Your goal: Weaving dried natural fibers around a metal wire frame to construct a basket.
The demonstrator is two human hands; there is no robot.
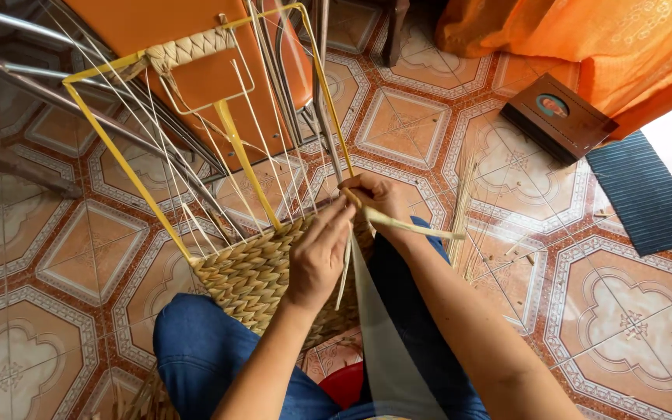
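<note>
The half-woven basket point(254, 276) rests on the person's lap, its woven band just below both hands and its yellow frame point(122, 159) rising away from them. To weave this row well, the straw strand point(410, 225) should, I judge, be kept taut and pushed down snug against the finished weave before it passes the next upright. The right hand point(379, 198) is closed around the strand, fingers pressed together on it just above the basket's rim, with the loose end sticking out to the right of the grip. The left hand point(320, 253) lies right beside it, fingers long and close together, fingertips touching the same strand where it meets the thin white uprights point(196, 171). More loose straws point(464, 210) lie on the tiled floor point(624, 311) beyond the right hand
</note>
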